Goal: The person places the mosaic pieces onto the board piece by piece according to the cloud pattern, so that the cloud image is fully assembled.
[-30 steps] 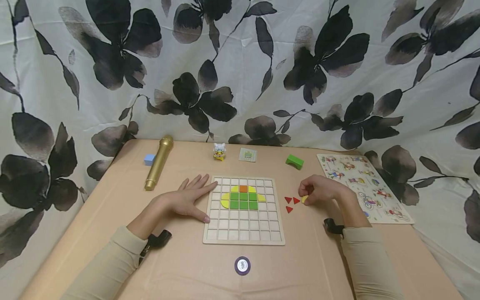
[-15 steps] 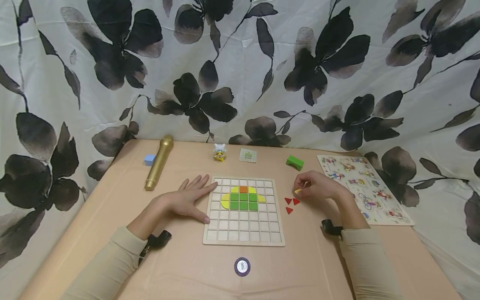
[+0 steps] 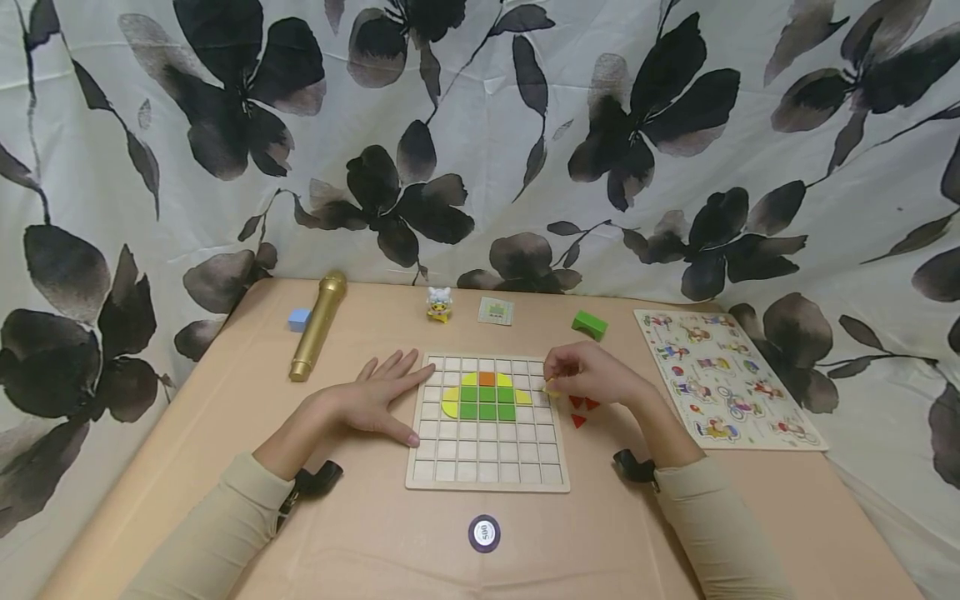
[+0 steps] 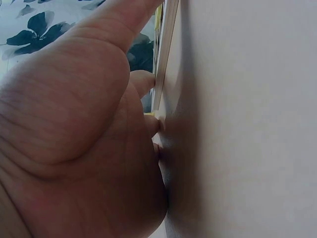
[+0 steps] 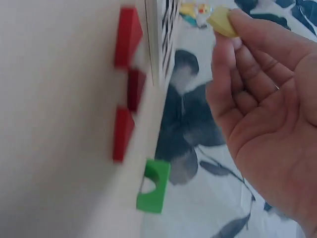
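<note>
My left hand [image 3: 375,398] lies with fingers spread, thumb and index finger touching the left edge of a white grid board [image 3: 487,475]. Green square tiles [image 3: 487,409], one orange tile [image 3: 487,378] and yellow rounded tiles [image 3: 450,402] sit in its upper cells. At the board's right edge, my right hand [image 3: 592,375] pinches a small yellow tile [image 5: 223,22] between thumb and index finger; the right wrist view shows it held off the table. Below that hand lie red triangular tiles [image 3: 578,421], partly covered by it in the head view.
A gold tube [image 3: 318,327] and blue block [image 3: 298,319] lie at the far left. Along the back stand a small figurine [image 3: 439,304], a pattern card [image 3: 496,311] and a green arch block [image 3: 589,325]. A picture board [image 3: 731,379] lies right; a 500 chip [image 3: 484,532] is in front.
My right hand has lifted the yellow tile from beside the red triangles and carried it left to the board's right edge. The left hand has stayed in place.
</note>
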{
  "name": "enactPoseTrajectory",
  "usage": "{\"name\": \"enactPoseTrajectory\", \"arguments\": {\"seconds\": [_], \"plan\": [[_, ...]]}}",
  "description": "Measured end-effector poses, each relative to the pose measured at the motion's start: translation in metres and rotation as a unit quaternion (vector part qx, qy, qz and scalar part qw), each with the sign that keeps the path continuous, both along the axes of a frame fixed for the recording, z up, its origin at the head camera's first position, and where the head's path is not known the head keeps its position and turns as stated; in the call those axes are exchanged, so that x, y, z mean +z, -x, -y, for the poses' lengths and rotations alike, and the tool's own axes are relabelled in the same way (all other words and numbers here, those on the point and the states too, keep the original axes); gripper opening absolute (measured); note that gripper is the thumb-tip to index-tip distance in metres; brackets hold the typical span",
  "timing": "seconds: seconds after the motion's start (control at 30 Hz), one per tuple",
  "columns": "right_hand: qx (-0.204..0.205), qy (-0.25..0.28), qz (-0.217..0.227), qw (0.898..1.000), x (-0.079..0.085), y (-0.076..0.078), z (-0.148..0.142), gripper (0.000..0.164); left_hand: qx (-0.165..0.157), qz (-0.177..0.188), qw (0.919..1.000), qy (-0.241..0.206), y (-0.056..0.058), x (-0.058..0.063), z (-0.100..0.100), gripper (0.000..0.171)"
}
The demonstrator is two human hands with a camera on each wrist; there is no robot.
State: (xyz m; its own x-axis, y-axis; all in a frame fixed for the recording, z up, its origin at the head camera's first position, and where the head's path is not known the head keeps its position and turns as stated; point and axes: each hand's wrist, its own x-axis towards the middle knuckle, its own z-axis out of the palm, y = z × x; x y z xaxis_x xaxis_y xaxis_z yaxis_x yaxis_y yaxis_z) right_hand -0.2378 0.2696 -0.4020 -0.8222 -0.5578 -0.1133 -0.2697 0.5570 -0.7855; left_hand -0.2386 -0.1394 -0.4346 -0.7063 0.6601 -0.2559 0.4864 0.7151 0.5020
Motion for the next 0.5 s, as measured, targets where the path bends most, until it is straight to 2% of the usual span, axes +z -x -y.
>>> {"name": "enactPoseTrajectory", "arguments": {"seconds": [0.13, 0.3, 0.5], "plan": [[0.005, 0.001, -0.007, 1.000, -0.008, -0.001, 0.012, 0.008, 0.000, 0.001, 1.0000, -0.002, -0.001, 0.000, 0.000, 0.120], [0.005, -0.029, -0.034, 0.999, -0.012, -0.005, 0.027, 0.011, -0.001, -0.001, 1.0000, -0.001, 0.000, -0.001, 0.000, 0.120], [0.028, -0.059, -0.058, 0.996, -0.014, -0.008, 0.037, 0.011, -0.001, -0.004, 1.0000, 0.005, 0.001, -0.003, 0.000, 0.121]]}}
